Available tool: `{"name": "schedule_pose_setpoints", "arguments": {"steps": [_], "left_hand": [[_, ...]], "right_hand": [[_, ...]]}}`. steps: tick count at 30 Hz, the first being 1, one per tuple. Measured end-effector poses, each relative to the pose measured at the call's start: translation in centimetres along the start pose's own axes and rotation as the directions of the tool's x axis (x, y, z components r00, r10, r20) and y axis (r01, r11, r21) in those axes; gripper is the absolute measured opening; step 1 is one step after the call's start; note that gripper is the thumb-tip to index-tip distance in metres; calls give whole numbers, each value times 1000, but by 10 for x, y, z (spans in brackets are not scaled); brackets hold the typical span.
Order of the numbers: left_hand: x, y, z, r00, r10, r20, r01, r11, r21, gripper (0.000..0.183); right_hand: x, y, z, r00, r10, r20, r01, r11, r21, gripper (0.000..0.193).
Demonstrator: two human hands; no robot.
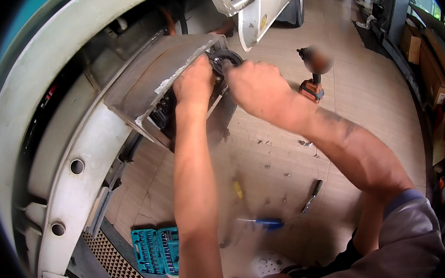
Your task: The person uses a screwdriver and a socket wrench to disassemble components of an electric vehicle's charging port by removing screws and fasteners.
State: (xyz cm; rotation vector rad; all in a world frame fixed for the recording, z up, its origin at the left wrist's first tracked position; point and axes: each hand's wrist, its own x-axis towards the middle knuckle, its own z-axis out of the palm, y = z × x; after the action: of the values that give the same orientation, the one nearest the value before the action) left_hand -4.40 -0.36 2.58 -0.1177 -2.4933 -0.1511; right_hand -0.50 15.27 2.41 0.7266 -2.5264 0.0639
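Note:
A grey metal box point(147, 74) with a chipped white edge is fixed to the vehicle's side, its open side showing dark parts within. At its far right end is a round black ring-like part point(229, 57) with a metal centre. My left hand point(195, 82) reaches into the box's opening beside this part, fingers curled and mostly hidden. Closed in a fist, my right hand point(257, 87) presses close against the round part from the right. What either hand grips is hidden by the fingers.
On the tiled floor are an orange-and-black cordless power tool point(311, 89), a blue-handled screwdriver point(269, 222), a yellow-handled tool point(238, 190), a black-handled tool point(313, 194) and several small parts. A teal socket set case point(147, 249) lies open near a metal grating point(120, 267). Cardboard point(435, 80) lines the right.

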Motion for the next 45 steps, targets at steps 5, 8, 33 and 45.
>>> {"name": "schedule_pose_setpoints", "arguments": {"steps": [5,8,33,45], "left_hand": [[1,1,2,995,22,-93,-17,998,53,35],[4,1,1,1000,-20,-8,21,997,81,32],[7,11,-3,995,-45,85,31,987,156,48],[1,-11,12,975,133,-175,-97,975,199,46]], "right_hand": [[13,23,4,984,176,40,-141,613,777,23],[15,20,-13,886,239,396,-437,153,886,21],[18,25,4,981,189,-45,-96,671,735,18],[8,18,-27,975,100,199,-213,681,701,14]]}}
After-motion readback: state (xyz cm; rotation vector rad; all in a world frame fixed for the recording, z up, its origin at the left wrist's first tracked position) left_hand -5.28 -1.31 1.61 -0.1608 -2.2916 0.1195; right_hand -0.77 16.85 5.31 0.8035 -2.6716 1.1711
